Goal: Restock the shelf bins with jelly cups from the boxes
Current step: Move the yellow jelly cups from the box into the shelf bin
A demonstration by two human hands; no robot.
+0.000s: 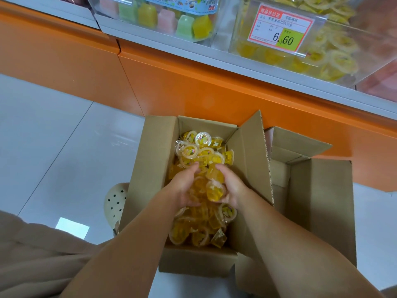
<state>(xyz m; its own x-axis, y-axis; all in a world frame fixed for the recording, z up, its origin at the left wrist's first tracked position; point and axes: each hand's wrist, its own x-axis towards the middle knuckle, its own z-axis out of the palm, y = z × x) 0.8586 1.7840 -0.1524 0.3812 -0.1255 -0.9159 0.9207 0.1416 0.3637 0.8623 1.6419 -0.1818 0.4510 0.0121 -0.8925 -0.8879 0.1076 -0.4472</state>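
The yellow jelly cups [199, 151] are lying heaped in an open cardboard box [150, 168], and both hands are reaching down into the middle of that heap. The left hand [183, 187] and the right hand [233, 188] are facing each other with fingers curled inward, and together they are cupping a clump of the cups between their palms. Their fingertips are digging into the pile at the far edge of the clump. More cups are lying loose beyond the fingertips, several with printed lids facing up. Others are piled beneath the wrists, nearer the person, some tipped on their sides. The box flaps are standing open outside each hand, the one beside the right forearm rising steeply.

Just to the right of the right hand, against that flap, a second cardboard box [322, 201] is sitting open; its contents cannot be made out. To the left of the left forearm, a beige perforated clog [116, 203] is showing beside the box on the white tiled floor [53, 136]. A brown garment [32, 254] is filling the corner nearest the left elbow.

Beyond both hands, the orange shelf base [193, 82] is running across, with both boxes standing close against it. Above and beyond the right hand, a clear shelf bin [237, 29] is holding yellow jelly cups, and a red and green price tag [281, 26] reading 6.60 is hanging on its front. Beyond the left hand, another clear bin [212, 29] is holding cube-shaped jellies in pink, green and yellow.
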